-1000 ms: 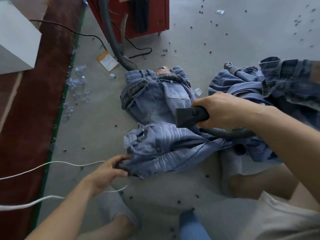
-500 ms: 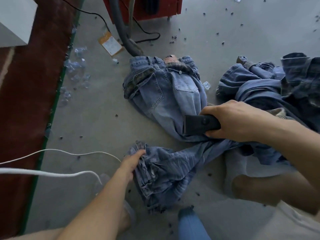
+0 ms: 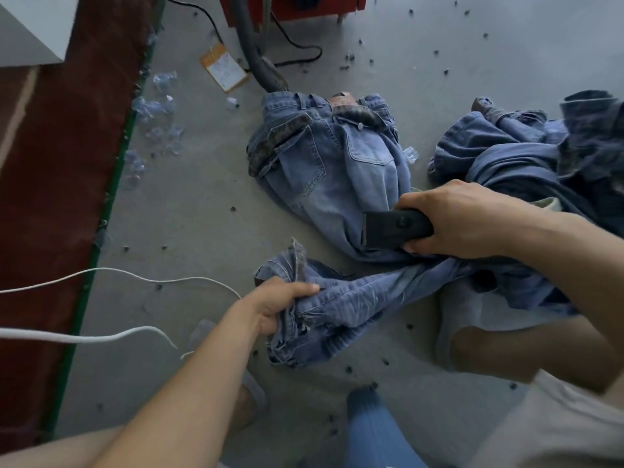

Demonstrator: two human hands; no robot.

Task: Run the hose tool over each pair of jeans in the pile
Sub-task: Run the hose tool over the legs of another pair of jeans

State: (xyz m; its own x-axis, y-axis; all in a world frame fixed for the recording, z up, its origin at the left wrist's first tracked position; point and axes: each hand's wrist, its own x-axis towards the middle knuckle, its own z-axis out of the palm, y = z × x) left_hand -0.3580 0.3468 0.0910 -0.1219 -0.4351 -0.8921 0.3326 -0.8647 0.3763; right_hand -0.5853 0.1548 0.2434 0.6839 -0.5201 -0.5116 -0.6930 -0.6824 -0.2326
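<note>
On the grey concrete floor [image 3: 189, 211], the left hand [image 3: 277, 307] has changed since a moment ago: half a second back its fingers lay nearly straight against the crumpled hem, and now its grip is curled tight round a bunched fold of the jeans leg [image 3: 364, 298], drawing the cloth out longer and flatter toward the lower left. The right hand [image 3: 459, 221] has barely shifted; its grip stays wrapped round the black hose tool [image 3: 391, 228], thumb on top.

That tool is a smooth, matte, flattened nozzle with a squared mouth and a small round button on its upper face. Its long axis runs nearly level across the view, mouth pointing left, resting on the thigh of the light jeans [image 3: 337, 163]. These lie spread with the waistband away from the person and the stitched back pockets up, in soft, faded denim with a dark patterned lining turned out at the waist. The held leg is a darker, ribbed-looking blue with a frayed hem, stretching from lower left to right under the right forearm.

A heap of darker jeans [image 3: 526, 157] lies at the right. A ribbed grey hose [image 3: 256, 62] runs from the red machine [image 3: 290, 8] down to the waistband. White cords [image 3: 101, 337] loop at the left, and small dark bits dot the floor.
</note>
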